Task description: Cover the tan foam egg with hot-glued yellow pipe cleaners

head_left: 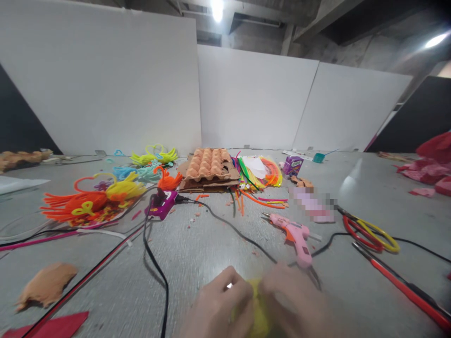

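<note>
Both my hands are at the bottom edge of the view, blurred by motion. My left hand (220, 305) and my right hand (294, 305) are closed together around a soft yellow piece (259, 312) held between them. What the yellow piece is cannot be made out. Just beyond my right hand a pink glue gun (294, 233) lies on the grey table (197, 253), its black cord running past my hands.
An egg carton (209, 168) sits mid-table with bundles of coloured pipe cleaners (105, 197) to its left and more pipe cleaners (262, 171) to its right. A purple power adapter (162, 205), red-and-yellow scissors (369, 233), red-handled scissors (405, 288) and a small purple box (293, 165) lie around.
</note>
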`<state>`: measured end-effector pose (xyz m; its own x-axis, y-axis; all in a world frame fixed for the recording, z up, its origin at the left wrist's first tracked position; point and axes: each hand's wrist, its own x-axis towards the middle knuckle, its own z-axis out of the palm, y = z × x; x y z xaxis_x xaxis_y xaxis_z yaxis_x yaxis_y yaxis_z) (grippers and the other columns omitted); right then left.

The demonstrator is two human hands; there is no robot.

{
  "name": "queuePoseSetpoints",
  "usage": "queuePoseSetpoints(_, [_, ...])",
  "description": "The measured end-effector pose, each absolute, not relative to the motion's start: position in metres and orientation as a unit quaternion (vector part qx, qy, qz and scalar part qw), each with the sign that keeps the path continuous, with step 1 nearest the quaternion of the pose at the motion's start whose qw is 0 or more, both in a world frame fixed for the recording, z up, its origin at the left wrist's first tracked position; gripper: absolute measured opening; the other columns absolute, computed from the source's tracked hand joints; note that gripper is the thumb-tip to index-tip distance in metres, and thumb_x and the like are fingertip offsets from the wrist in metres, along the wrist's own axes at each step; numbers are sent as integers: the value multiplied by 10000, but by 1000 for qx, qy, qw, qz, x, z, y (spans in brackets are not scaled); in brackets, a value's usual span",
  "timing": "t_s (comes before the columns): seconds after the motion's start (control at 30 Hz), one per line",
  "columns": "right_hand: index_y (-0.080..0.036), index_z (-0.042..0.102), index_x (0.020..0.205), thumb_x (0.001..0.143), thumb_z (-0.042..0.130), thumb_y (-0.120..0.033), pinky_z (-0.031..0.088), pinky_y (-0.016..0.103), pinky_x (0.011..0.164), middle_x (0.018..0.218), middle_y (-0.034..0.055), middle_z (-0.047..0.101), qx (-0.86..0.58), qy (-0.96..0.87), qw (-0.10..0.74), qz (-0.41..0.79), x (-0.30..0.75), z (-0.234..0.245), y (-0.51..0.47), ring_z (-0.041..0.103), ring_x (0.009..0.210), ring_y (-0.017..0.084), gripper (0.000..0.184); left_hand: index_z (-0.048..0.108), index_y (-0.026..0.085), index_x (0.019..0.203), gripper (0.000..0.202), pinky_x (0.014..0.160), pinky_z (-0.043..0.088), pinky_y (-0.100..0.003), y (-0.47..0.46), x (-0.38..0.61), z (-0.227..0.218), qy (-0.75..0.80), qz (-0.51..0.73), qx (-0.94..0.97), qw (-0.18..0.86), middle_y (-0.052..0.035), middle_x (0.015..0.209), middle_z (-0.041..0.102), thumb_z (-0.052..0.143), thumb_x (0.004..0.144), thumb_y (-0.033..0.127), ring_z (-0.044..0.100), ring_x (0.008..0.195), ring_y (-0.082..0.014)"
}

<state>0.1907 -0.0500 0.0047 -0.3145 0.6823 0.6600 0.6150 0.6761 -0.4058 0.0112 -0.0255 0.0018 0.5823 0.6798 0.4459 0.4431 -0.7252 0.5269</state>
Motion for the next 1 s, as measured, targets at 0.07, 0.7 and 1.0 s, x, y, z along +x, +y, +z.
queuePoseSetpoints(0.07, [-237,529,756,928,369,-161,468,230,532,635,-12,598,-402,-810,425,43,191,5,-50,570,587,134,247,643,138,733,204,530,562,-251,-27,11,1,324,324,870,183,-67,702,640,461,801,76,661,573,-167])
queuePoseSetpoints(0.7, [-220,575,670,699,574,-49,493,159,590,687,-23,611,-496,-791,348,85,191,33,-55,600,611,98,174,655,180,832,208,603,561,-197,-25,8,-2,276,363,872,176,-39,751,647,468,907,130,669,668,-143])
queuePoseSetpoints(1.0, [-236,548,680,674,530,-52,420,134,459,621,-65,609,-510,-752,378,173,193,30,-52,597,544,87,184,659,159,832,276,640,589,-222,-25,7,2,266,340,887,163,-77,780,680,405,840,50,691,711,-164])
